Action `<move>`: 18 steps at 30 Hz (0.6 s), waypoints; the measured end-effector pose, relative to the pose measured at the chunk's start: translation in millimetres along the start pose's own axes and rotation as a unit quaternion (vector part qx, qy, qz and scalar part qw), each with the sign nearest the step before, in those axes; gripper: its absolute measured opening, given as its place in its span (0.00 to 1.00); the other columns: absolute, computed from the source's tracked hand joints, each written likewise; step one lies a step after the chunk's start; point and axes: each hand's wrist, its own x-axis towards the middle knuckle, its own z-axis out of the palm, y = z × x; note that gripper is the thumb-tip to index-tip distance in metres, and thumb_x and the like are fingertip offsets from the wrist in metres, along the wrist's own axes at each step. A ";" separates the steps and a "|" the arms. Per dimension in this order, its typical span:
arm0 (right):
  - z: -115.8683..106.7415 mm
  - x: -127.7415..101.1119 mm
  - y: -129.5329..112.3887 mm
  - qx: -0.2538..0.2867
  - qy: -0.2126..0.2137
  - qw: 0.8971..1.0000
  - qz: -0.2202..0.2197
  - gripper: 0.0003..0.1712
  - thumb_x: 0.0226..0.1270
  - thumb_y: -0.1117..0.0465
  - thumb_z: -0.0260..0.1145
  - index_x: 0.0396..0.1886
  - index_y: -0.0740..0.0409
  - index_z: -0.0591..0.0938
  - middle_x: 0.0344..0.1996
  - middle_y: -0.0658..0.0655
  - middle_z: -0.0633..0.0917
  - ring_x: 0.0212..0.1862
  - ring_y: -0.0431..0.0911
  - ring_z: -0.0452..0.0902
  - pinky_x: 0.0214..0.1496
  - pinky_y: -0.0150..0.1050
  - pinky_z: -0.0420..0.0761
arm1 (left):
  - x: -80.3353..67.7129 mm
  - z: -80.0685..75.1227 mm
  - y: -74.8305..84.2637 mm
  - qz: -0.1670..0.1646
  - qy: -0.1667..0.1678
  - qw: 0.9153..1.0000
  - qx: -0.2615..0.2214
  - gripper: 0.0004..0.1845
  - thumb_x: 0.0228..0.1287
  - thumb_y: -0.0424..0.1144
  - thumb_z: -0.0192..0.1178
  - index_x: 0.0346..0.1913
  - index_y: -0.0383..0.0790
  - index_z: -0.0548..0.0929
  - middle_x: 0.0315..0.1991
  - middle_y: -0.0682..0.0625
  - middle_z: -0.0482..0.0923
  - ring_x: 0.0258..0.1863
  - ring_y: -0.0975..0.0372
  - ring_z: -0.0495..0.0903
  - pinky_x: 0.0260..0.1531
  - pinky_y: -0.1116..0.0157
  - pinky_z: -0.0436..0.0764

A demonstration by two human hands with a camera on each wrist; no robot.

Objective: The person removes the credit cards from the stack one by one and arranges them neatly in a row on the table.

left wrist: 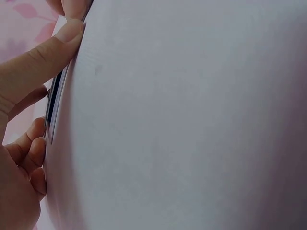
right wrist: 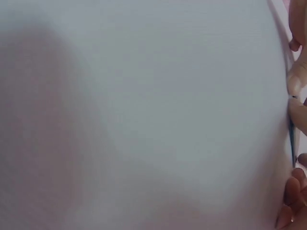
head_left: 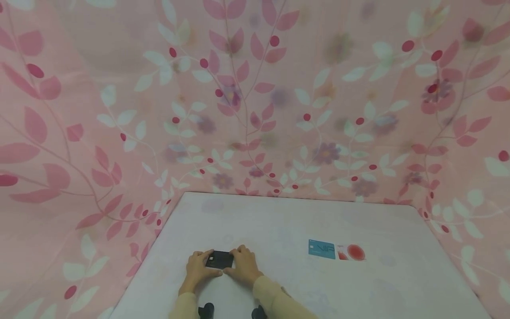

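Note:
A small dark card (head_left: 219,259) lies on the white table (head_left: 279,221) near its front edge. My left hand (head_left: 202,262) pinches the card's left end and my right hand (head_left: 238,258) pinches its right end. In the left wrist view my thumb (left wrist: 45,60) presses along the card's thin edge (left wrist: 53,105), with the other fingers curled below it. At the far right of the right wrist view, the card's edge (right wrist: 291,139) shows as a thin dark line between my fingertips (right wrist: 297,110).
A blue card (head_left: 321,249) and a white card with a red disc (head_left: 351,252) lie side by side on the table to the right of my hands. Pink leaf-patterned fabric (head_left: 255,110) walls in the table at the back and on both sides.

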 end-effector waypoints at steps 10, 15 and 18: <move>-9.0 8.6 -5.6 0.084 -0.057 0.992 0.079 0.31 0.41 0.50 0.78 0.44 0.59 0.76 0.38 0.55 0.76 0.40 0.50 0.71 0.46 0.46 0.71 | 1.6 3.7 -2.9 -0.012 -0.001 1.000 0.003 0.47 0.27 0.50 0.79 0.58 0.36 0.76 0.45 0.36 0.72 0.44 0.45 0.69 0.47 0.43 0.67; -3.6 10.6 -4.0 0.096 -0.033 0.992 0.076 0.33 0.36 0.53 0.81 0.41 0.58 0.74 0.35 0.53 0.75 0.37 0.47 0.70 0.44 0.45 0.70 | 1.7 3.8 -2.7 -0.009 0.009 1.000 0.001 0.50 0.26 0.49 0.79 0.61 0.37 0.74 0.46 0.35 0.72 0.44 0.45 0.70 0.47 0.42 0.68; 0.8 11.5 -3.1 0.119 -0.022 0.989 0.082 0.34 0.35 0.56 0.81 0.41 0.58 0.73 0.33 0.53 0.76 0.35 0.47 0.71 0.44 0.45 0.70 | 1.2 3.9 -2.3 -0.003 0.020 1.000 -0.003 0.49 0.27 0.48 0.80 0.60 0.37 0.74 0.46 0.35 0.73 0.44 0.44 0.70 0.47 0.42 0.68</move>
